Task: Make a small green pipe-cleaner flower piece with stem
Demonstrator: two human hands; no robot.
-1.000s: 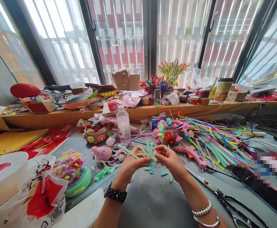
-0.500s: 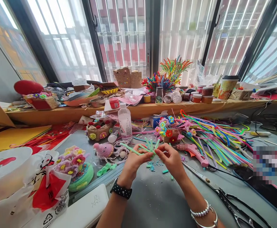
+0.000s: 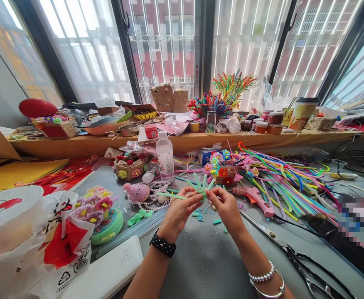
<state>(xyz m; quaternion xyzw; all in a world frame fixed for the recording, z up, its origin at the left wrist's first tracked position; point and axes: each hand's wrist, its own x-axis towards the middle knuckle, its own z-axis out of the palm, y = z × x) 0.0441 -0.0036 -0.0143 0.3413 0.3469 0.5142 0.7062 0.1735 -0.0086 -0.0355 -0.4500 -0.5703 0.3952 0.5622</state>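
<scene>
A bundle of light green pipe cleaners [image 3: 200, 182] fans out between my hands above the grey table. My left hand [image 3: 182, 207] grips its gathered base between thumb and fingers, and one long stem sticks out to the left past the knuckles. My right hand [image 3: 224, 205] pinches at the bundle's right side with thumb and forefinger; the fingertips partly hide what they hold. Green pipe cleaner scraps [image 3: 197, 214] lie on the table just beneath. Close to my right hand rests a pink glue gun [image 3: 257, 199]. Large scissors [image 3: 272, 235] lie open-bladed or closed, I cannot tell, by my right forearm.
Loose coloured pipe cleaners [image 3: 297, 187] spread across the right. A plastic bottle [image 3: 165, 155] stands behind my left hand, near a pink crocheted piece [image 3: 136, 192] and beads. At left are a flower-topped green piece [image 3: 107, 232], a white power bank [image 3: 107, 270] and a plastic bag [image 3: 66, 245].
Both hands stay together at the bundle while the view shifts slightly. The bundle's stems have turned a little, the long left one now lying flatter. My right fingers remain at its right side.
</scene>
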